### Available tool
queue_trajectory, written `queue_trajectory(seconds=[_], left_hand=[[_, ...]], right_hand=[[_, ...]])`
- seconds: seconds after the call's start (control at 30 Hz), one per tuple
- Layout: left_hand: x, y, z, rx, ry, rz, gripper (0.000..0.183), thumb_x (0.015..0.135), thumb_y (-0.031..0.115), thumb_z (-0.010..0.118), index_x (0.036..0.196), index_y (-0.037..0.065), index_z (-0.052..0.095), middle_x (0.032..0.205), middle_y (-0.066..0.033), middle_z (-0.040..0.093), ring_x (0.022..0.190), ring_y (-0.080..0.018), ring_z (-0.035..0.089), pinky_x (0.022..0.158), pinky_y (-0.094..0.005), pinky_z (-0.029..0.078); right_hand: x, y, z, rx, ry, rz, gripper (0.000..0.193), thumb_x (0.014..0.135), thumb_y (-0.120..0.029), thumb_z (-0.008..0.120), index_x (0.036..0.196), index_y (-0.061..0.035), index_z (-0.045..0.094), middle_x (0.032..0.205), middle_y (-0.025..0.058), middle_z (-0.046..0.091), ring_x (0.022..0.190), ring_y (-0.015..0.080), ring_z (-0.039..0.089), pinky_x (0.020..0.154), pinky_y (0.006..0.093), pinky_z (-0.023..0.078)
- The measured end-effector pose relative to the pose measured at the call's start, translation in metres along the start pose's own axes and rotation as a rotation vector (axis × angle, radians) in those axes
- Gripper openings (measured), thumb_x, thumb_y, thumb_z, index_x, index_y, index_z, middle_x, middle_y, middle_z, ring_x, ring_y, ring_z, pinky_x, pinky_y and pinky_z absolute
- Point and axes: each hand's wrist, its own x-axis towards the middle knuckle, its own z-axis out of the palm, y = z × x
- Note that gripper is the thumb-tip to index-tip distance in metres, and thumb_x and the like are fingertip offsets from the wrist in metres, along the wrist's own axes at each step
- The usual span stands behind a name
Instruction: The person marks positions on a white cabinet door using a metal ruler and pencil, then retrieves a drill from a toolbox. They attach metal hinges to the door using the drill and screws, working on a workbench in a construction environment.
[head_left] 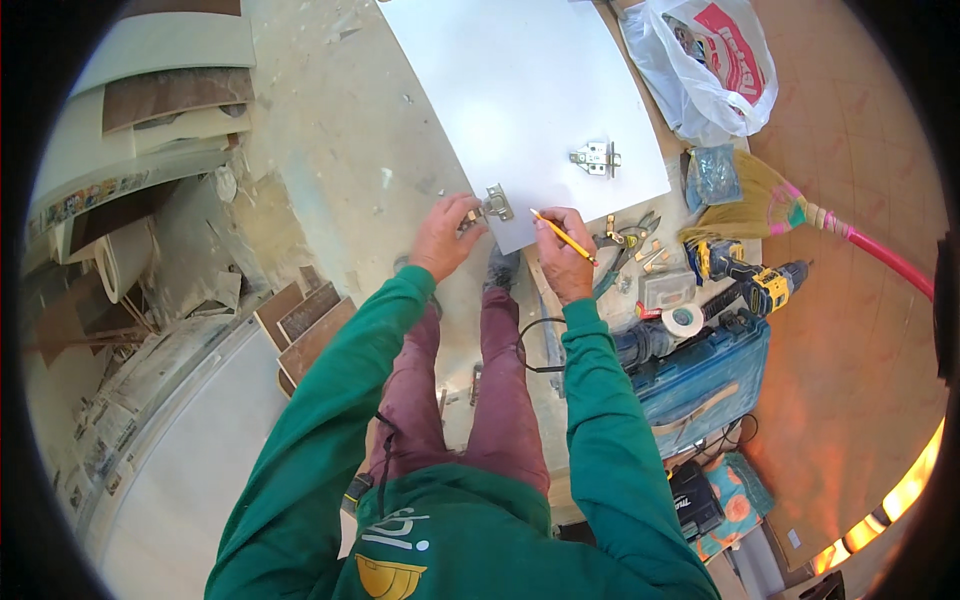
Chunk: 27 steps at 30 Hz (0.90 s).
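Observation:
My left hand (446,236) is closed on a metal cabinet hinge (497,203), whose cup end lies over the left edge of a white board (540,90). In my right hand (566,258) is a yellow pencil (568,236), its tip pointing up and left over the board near the hinge. A second cabinet hinge (596,158) rests on the board farther right, apart from both hands. The board's near corner lies between my hands.
Beside my right forearm are pliers (630,240), a small clear box (665,292), a roll of white tape (683,320), a yellow-black cordless drill (775,288) and a blue toolbox (700,385). A broom (750,195) and a white plastic bag (690,100) lie beyond. Panels (170,95) stack at left.

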Motion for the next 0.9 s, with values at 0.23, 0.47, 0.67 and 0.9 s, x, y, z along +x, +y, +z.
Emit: queue_trajectory(seconds=[0.23,0.47,0.67,0.9], left_hand=[[0.002,-0.006,0.009,-0.029,0.066,0.026,0.028,0.088,0.010,0.078,0.115,0.008,0.071,0.119,-0.0097,0.070,0.104,-0.0330,0.068,0.087,-0.0418,0.057],[0.003,-0.008,0.010,0.061,0.105,0.120,0.024,0.088,0.010,0.077,0.112,0.009,0.072,0.113,-0.0094,0.071,0.103,-0.0335,0.067,0.088,-0.0437,0.055],[0.004,-0.012,0.010,0.064,0.087,0.163,0.024,0.089,0.009,0.075,0.112,0.009,0.071,0.113,-0.0099,0.071,0.102,-0.0354,0.066,0.090,-0.0450,0.053],[0.004,-0.016,0.010,0.059,0.090,0.183,0.026,0.088,0.008,0.076,0.113,0.007,0.070,0.113,-0.0115,0.070,0.102,-0.0355,0.065,0.089,-0.0452,0.053]], right_hand=[[0.010,-0.002,0.010,-0.032,-0.110,-0.037,0.018,0.096,-0.013,0.068,0.111,-0.0044,0.069,0.095,0.0142,0.075,0.087,0.0257,0.075,0.079,0.0349,0.057],[0.013,0.000,0.013,-0.147,-0.159,-0.101,0.018,0.095,-0.017,0.067,0.110,-0.0072,0.069,0.092,0.0169,0.074,0.086,0.0361,0.072,0.077,0.0433,0.057],[0.018,0.001,0.016,-0.201,-0.149,-0.178,0.016,0.094,-0.015,0.066,0.109,-0.0090,0.068,0.089,0.0158,0.072,0.086,0.0378,0.070,0.077,0.0469,0.056],[0.020,-0.007,0.017,-0.236,-0.163,-0.203,0.016,0.093,-0.014,0.067,0.108,-0.0086,0.069,0.090,0.0150,0.073,0.088,0.0385,0.069,0.079,0.0475,0.055]])
